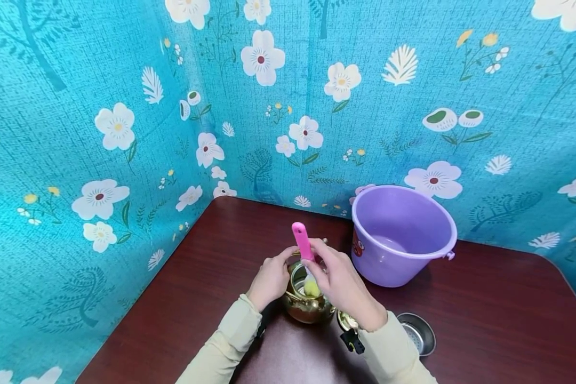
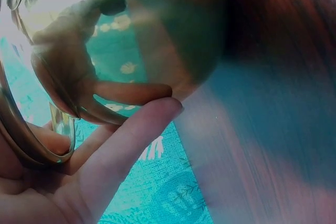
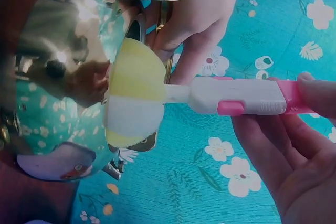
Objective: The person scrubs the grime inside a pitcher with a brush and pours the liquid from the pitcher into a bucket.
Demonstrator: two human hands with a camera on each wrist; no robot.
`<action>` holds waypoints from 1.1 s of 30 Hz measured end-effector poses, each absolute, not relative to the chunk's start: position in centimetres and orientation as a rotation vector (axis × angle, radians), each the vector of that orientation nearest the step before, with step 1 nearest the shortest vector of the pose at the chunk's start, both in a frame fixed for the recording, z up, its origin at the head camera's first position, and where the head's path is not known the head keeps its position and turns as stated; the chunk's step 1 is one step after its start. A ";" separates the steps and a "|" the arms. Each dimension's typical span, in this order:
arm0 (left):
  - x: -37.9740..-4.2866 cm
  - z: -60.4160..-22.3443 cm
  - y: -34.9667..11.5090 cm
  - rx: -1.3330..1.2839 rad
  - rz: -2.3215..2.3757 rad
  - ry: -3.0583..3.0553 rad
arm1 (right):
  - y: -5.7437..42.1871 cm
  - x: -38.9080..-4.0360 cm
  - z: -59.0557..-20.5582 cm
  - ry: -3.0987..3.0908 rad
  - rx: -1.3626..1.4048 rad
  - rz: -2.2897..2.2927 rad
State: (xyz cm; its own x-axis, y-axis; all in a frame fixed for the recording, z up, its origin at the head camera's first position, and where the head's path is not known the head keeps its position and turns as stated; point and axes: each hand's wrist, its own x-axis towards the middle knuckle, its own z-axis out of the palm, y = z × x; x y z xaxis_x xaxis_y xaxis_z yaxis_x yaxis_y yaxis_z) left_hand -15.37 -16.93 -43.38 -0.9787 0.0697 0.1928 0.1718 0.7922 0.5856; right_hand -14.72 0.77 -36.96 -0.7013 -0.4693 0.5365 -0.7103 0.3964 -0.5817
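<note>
Two grips | left hand (image 1: pixel 271 276) holds gold pot (image 1: pixel 307 311), fingertip (image 2: pixel 157 110) on side | right hand (image 1: pixel 343 274) pinches pink-handled sponge brush (image 3: pixel 247 95)

Head view's looking pretty bright, with the cloth (image 1: pixel 53 160) glowing more on the left. Glare is washing out the near counter (image 1: pixel 293 352), and the bucket (image 1: pixel 391 265) is throwing a soft shadow. Left wrist shot's coming out dim and blurry; the shiny pot (image 3: pixel 68 85) is catching bright highlights in the right one.
</note>
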 end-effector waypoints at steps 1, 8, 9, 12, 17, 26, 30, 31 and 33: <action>-15.4 -43.4 -17.0 -0.195 -0.934 -2.822 | 0.8 -14.6 -37.0 -2.363 1.045 1.164; -15.4 -43.6 -16.9 -0.171 -0.869 -2.835 | 0.7 -14.1 -37.2 -2.290 1.135 0.970; -15.4 -43.6 -16.9 -0.161 -0.872 -2.837 | 0.7 -14.1 -37.3 -2.267 1.161 0.949; -15.4 -43.7 -16.8 -0.149 -0.880 -2.841 | 0.7 -14.1 -37.4 -2.211 1.224 0.881; -15.3 -43.6 -16.8 -0.177 -0.885 -2.836 | 0.9 -14.0 -37.4 -2.166 1.294 0.824; -15.2 -43.5 -17.1 -0.240 -0.869 -2.802 | 1.3 -13.8 -37.4 -2.133 1.375 0.790; -15.3 -43.7 -17.1 -0.243 -0.866 -2.791 | 1.5 -13.7 -37.4 -2.105 1.380 0.771; -15.3 -43.7 -17.1 -0.246 -0.861 -2.784 | 1.6 -13.7 -37.5 -2.103 1.379 0.768; -15.3 -43.7 -17.1 -0.246 -0.862 -2.773 | 1.7 -13.6 -37.4 -2.089 1.377 0.767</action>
